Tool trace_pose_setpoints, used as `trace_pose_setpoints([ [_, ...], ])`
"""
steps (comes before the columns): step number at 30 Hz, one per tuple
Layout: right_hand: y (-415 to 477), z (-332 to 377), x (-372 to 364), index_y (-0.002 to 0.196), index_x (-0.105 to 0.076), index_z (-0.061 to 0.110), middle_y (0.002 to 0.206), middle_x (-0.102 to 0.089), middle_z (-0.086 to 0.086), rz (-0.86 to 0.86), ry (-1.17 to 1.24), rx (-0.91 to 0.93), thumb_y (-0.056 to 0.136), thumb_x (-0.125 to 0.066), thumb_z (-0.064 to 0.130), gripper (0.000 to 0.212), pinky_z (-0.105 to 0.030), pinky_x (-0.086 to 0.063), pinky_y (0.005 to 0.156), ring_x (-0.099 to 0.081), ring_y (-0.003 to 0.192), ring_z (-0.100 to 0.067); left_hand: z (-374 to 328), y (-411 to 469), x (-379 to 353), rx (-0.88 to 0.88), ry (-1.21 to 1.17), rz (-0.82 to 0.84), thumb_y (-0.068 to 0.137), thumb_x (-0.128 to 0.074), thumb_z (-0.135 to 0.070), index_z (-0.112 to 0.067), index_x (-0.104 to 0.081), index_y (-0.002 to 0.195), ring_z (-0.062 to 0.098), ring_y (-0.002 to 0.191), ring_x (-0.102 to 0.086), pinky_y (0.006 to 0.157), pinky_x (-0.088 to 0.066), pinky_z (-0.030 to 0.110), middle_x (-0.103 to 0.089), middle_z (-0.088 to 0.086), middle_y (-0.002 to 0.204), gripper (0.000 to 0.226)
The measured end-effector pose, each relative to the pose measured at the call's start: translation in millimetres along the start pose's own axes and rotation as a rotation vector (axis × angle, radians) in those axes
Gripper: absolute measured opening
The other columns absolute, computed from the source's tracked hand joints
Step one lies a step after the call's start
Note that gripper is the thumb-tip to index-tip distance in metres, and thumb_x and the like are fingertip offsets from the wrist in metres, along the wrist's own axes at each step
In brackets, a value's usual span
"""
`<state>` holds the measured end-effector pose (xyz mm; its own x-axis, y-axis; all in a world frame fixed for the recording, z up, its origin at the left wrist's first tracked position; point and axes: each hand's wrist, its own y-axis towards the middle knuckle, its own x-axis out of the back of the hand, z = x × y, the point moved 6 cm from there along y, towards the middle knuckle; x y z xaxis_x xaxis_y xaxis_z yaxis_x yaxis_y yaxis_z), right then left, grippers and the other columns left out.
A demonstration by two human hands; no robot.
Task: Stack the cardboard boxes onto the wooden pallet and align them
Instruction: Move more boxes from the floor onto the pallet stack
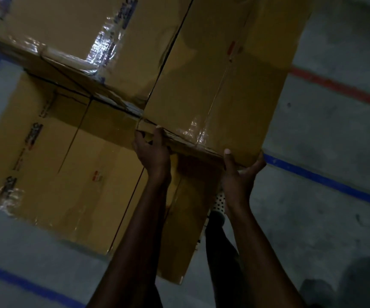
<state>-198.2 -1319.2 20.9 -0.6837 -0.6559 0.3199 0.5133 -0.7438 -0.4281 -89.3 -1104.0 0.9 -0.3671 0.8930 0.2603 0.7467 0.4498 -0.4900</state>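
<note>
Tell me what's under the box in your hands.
Lower cardboard boxes show beneath the top box that the left hand and right hand grip. Any pallet below them is hidden.

The upper left box (pixel 68 30) and upper right box (pixel 213 74) run off the top edge. Lettering on the tape (pixel 34 135) of the lower box (pixel 68 174) is blurred, unreadable. Fingertips of the right hand (pixel 239 174) hide behind the upper right box. A dark shape (pixel 357 283) is too dim to identify.

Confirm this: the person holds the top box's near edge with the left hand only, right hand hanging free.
Not so. The left hand grips the near edge of the top box, and the right hand grips that edge too, by the corner, as the head view shows.
</note>
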Motion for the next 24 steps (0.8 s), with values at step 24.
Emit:
trace_pose_setpoints([
  [24,61,17,-32,0.156,-0.013,0.024,0.149,-0.037,-0.010,-0.042,0.084,0.001,0.092,-0.073,0.025,0.087,-0.020,-0.047,0.091,-0.049,0.119,-0.016,43,112,-82,0.028,0.141,0.218,0.038,-0.073,-0.091,-0.018,-0.054,0.135,0.037,0.119,-0.064,0.095,-0.055,0.059,-0.063,0.018,0.133,0.123],
])
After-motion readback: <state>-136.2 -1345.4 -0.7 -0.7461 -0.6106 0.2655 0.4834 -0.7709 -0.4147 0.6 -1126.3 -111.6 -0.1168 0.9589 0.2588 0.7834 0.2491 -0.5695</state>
